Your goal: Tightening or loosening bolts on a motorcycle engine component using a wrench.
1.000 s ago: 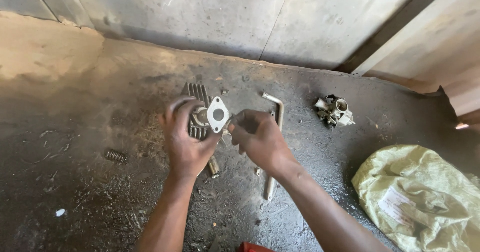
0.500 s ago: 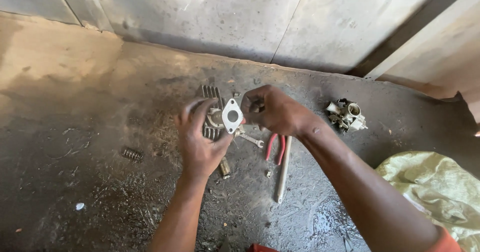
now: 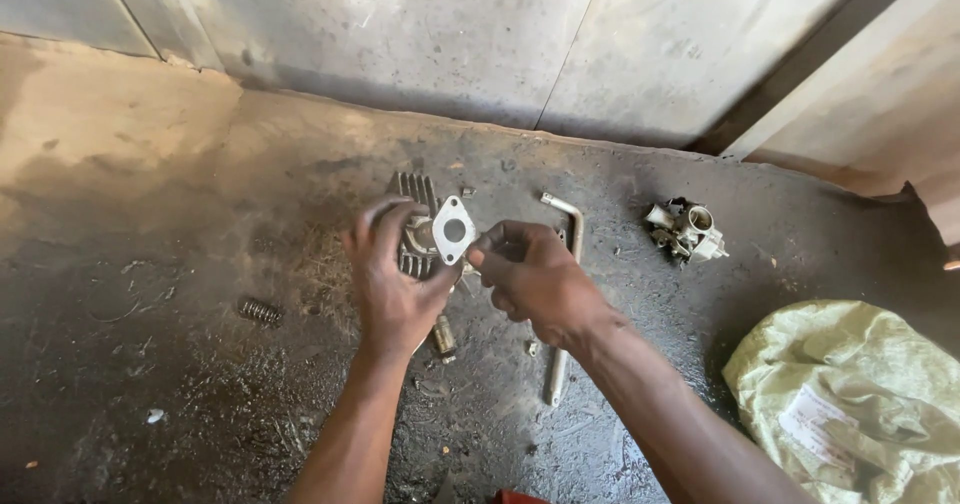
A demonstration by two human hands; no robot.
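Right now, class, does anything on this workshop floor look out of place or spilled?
Yes: dark oily staining spreads over the concrete floor around both hands. A coil spring lies alone at the left, and a carburettor sits apart at the right.

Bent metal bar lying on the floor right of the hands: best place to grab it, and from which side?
Probably the long straight shaft of the bent metal bar, taken from above near its lower end. It lies flat on the floor, that end is bare, while the right hand covers its middle and the hooked top sits beyond it.
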